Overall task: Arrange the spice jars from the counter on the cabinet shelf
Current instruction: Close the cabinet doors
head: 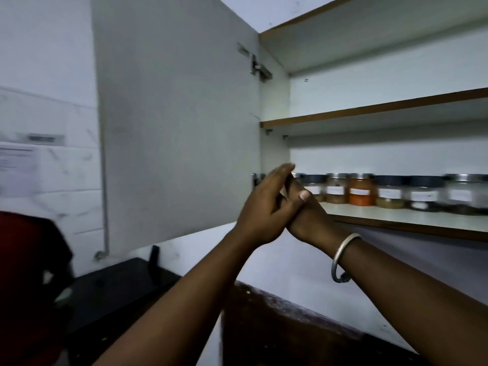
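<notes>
White laminate cabinet (396, 75) fills the right side, brown edging on the shelves; door (174, 122) swung open to the left, steel hinge (257, 65) near its top; upper shelf (369, 110) bare in view; wall tiles (50, 165) left of the door are pale and marbled, with a blurred paper notice (17, 170) stuck on them, its text unreadable; dark counter (118, 289) sits below, with a dark wooden panel (277, 326) further right.

Spice jars (390, 192) stand upright in one row on the lower shelf (409, 220), side by side, close or touching, mix of dark and steel lids; orange-filled jar (362, 191) mid-row between brownish ones; each has a white label, writing too blurred to read; no brand legible.

Left hand (266, 207) and right hand (307, 217) are pressed together in front of the shelf's left end, fingers loose, overlapping, gripping no jar; the leftmost jars are partly hidden behind them; silver bangle (343, 257) on the right wrist.
</notes>
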